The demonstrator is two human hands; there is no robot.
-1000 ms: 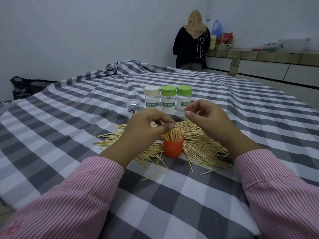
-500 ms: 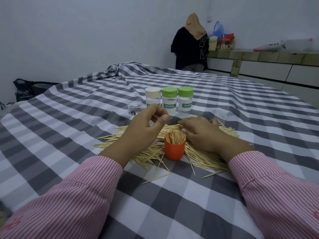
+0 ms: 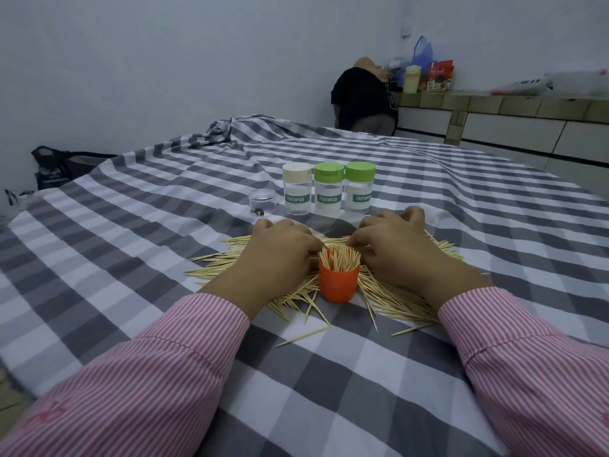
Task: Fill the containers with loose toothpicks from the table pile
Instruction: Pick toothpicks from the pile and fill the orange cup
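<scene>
Orange cup [image 3: 338,285] upright between both hands, packed with toothpicks standing on end, tips above the rim. Pile [image 3: 389,293] of loose toothpicks spread flat on the checked cloth [image 3: 131,245], under and around both hands and the cup.

Left hand [image 3: 280,250]: knuckles up, fingers curled down onto the pile just left of the cup; fingertips at the cup's far-left rim. Whether they pinch any toothpicks: cannot tell, tips hidden behind the knuckles.

Right hand [image 3: 395,245]: knuckles up, fingers curled down onto the pile just right of the cup; index tip near the far-right rim. Pinch or not: cannot tell, same obstruction.

Beyond the fingertips, well apart from them: three upright jars in a row, each labelled TOOTHPICK — cream lid [image 3: 297,189], green lid [image 3: 328,188], green lid [image 3: 360,187]. Small clear jar [image 3: 262,201] just left of the cream one. Stray toothpick [image 3: 303,336] on the cloth nearer the sleeves.

Far side: a person [image 3: 364,100] in dark top at a counter [image 3: 527,107]; black bag [image 3: 59,166] far left
</scene>
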